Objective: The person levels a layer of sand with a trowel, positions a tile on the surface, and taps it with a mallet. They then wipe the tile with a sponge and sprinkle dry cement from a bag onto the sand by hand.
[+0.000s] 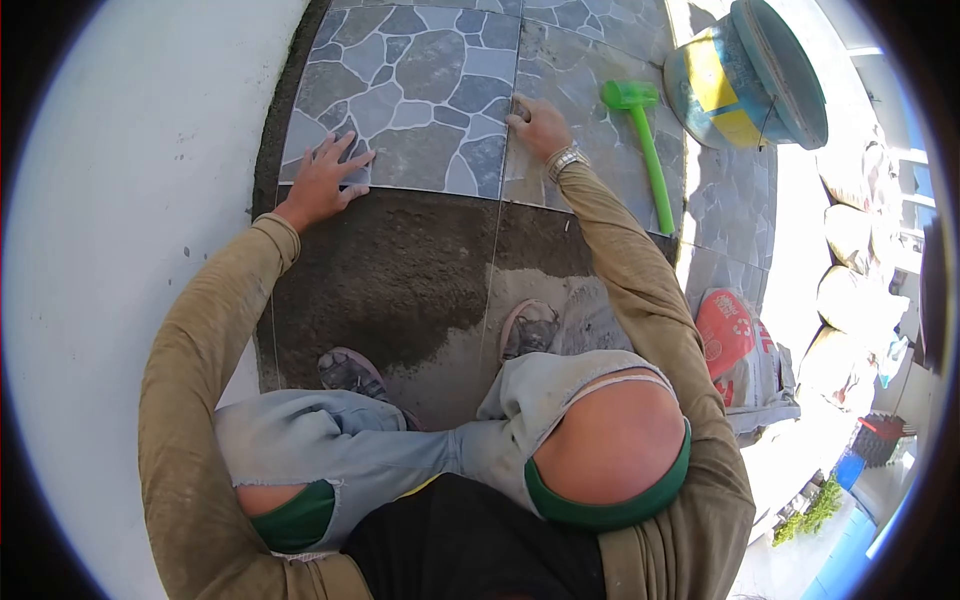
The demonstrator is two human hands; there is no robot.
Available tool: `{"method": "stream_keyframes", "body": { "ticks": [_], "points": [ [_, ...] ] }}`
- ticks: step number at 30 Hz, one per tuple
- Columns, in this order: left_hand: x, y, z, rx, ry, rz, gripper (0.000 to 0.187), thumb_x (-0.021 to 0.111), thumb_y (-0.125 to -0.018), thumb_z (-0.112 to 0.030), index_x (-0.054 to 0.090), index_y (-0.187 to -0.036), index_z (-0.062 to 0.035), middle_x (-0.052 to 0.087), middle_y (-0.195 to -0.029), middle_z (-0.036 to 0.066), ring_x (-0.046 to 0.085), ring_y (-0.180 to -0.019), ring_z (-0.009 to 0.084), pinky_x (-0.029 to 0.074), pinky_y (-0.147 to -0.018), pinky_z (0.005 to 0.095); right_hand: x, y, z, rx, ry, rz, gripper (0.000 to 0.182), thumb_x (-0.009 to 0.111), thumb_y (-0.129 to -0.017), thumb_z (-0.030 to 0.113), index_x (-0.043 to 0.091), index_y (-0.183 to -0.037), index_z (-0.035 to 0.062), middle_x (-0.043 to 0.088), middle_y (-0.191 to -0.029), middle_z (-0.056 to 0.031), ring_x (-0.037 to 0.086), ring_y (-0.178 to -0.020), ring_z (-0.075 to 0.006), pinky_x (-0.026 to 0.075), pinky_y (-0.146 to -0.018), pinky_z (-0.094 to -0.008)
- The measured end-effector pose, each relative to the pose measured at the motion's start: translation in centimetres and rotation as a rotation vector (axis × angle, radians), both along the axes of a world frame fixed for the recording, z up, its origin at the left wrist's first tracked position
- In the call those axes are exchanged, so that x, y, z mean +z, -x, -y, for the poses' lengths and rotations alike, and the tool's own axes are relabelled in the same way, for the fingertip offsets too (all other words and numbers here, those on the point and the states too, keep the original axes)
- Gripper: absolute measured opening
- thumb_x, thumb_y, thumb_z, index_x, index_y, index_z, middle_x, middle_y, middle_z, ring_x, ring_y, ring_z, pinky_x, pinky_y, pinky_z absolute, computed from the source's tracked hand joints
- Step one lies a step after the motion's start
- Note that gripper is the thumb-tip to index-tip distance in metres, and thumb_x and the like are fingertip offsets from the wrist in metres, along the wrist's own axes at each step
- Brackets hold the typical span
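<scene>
A grey stone-patterned floor tile (425, 95) lies between my two hands, its near edge bordering dark, damp mortar (370, 270). My left hand (322, 182) rests on the tile's near left corner, fingers spread. At its right edge, by the joint with the neighbouring tile (580, 150), my right hand (542, 128) touches down with thumb and forefinger slightly apart; its other fingers are partly hidden. A green mallet (645, 140) lies on the neighbouring tile, to the right of my right hand. A thin string line (492, 270) runs from the tile joint toward my feet.
A white wall (170, 150) rises close on the left. On the right stand a blue-green bucket (715, 85) with a yellow patch and a red and white bag (735, 350). My shoes (350, 370) are on the ground at the mortar's near side. Several sacks (850, 295) line the far right.
</scene>
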State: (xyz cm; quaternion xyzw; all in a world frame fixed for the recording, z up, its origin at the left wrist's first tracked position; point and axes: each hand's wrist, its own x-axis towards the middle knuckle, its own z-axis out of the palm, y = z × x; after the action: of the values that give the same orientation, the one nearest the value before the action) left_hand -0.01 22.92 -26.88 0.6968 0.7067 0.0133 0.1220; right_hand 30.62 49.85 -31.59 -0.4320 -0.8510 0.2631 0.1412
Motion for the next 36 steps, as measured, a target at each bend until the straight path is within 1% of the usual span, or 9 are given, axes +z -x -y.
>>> {"method": "stream_keyframes", "body": {
  "ticks": [3,8,13,16,18,21,24,32,36],
  "points": [
    [-0.7,-0.6,0.1,0.016,-0.023,-0.001,0.062,0.073,-0.088,-0.036,0.051,-0.145,-0.0322,0.032,-0.160,0.015,0.031,-0.145,0.0461,0.030,-0.111,0.0659,-0.8,0.6,-0.4,0.012,0.007,0.017,0.045,0.070,-0.085,0.034,0.069,-0.125,0.0134,0.065,-0.106,-0.0247,0.063,-0.103,-0.0405,0.049,-0.091,-0.0476],
    [-1.2,-0.9,-0.1,0.012,-0.008,-0.068,0.061,0.070,-0.090,-0.036,0.049,-0.147,-0.0329,0.032,-0.159,0.019,0.033,-0.142,0.0507,0.035,-0.106,0.0690,-0.6,0.4,-0.6,0.019,0.037,0.028,0.046,0.071,-0.085,0.034,0.069,-0.125,0.0124,0.065,-0.104,-0.0250,0.063,-0.104,-0.0405,0.049,-0.092,-0.0479],
    [-1.4,-0.8,0.0,-0.006,-0.029,-0.071,0.060,0.068,-0.091,-0.036,0.048,-0.147,-0.0315,0.034,-0.157,0.021,0.035,-0.140,0.0519,0.036,-0.104,0.0705,-0.8,0.6,-0.7,0.017,0.054,0.036,0.046,0.072,-0.085,0.033,0.068,-0.125,0.0111,0.066,-0.104,-0.0238,0.063,-0.104,-0.0402,0.049,-0.091,-0.0473],
    [-1.4,-0.8,0.0,-0.014,-0.042,-0.077,0.059,0.066,-0.092,-0.037,0.047,-0.148,-0.0306,0.035,-0.155,0.022,0.035,-0.139,0.0521,0.036,-0.104,0.0709,-0.4,0.6,-0.6,0.046,-0.006,0.002,0.047,0.072,-0.085,0.033,0.067,-0.127,0.0111,0.067,-0.101,-0.0208,0.065,-0.100,-0.0367,0.050,-0.087,-0.0457],
    [-1.3,-0.9,0.2,-0.013,-0.050,-0.085,0.059,0.066,-0.092,-0.037,0.048,-0.148,-0.0303,0.035,-0.155,0.022,0.036,-0.139,0.0521,0.037,-0.103,0.0706,-0.1,0.4,-0.7,-0.061,0.140,-0.050,0.049,0.072,-0.084,0.033,0.066,-0.129,0.0116,0.067,-0.097,-0.0176,0.065,-0.093,-0.0322,0.051,-0.082,-0.0441],
    [-1.4,-1.4,0.2,0.007,-0.039,-0.112,0.059,0.064,-0.094,-0.037,0.046,-0.149,-0.0292,0.034,-0.155,0.023,0.037,-0.137,0.0532,0.038,-0.102,0.0700,-0.3,-0.2,-0.7,-0.022,0.055,-0.049,0.052,0.073,-0.084,0.033,0.065,-0.130,0.0122,0.066,-0.094,-0.0164,0.064,-0.088,-0.0300,0.051,-0.079,-0.0431],
    [-1.3,-1.9,0.4,0.033,-0.004,-0.152,0.060,0.063,-0.095,-0.034,0.043,-0.151,-0.0283,0.033,-0.156,0.024,0.038,-0.137,0.0537,0.041,-0.103,0.0679,-0.9,-0.1,-0.2,0.050,-0.043,0.023,0.052,0.074,-0.082,0.033,0.065,-0.130,0.0124,0.065,-0.092,-0.0158,0.063,-0.087,-0.0314,0.050,-0.080,-0.0437],
    [-0.9,-2.1,0.6,-0.008,-0.007,-0.164,0.055,0.059,-0.097,-0.030,0.044,-0.150,-0.0202,0.034,-0.153,0.029,0.042,-0.133,0.0562,0.045,-0.099,0.0654,-1.0,0.2,-0.9,0.087,-0.027,0.012,0.055,0.076,-0.080,0.034,0.066,-0.129,0.0113,0.064,-0.086,-0.0153,0.062,-0.083,-0.0324,0.050,-0.077,-0.0438],
    [-1.8,-3.2,-0.1,0.119,0.027,-0.032,0.054,0.056,-0.099,-0.037,0.045,-0.149,-0.0184,0.031,-0.155,0.028,0.031,-0.139,0.0570,0.033,-0.104,0.0727,-1.8,1.0,-1.0,0.109,-0.074,-0.072,0.050,0.073,-0.083,0.028,0.065,-0.129,0.0107,0.060,-0.078,-0.0130,0.060,-0.076,-0.0297,0.049,-0.073,-0.0424]
  ]
}}
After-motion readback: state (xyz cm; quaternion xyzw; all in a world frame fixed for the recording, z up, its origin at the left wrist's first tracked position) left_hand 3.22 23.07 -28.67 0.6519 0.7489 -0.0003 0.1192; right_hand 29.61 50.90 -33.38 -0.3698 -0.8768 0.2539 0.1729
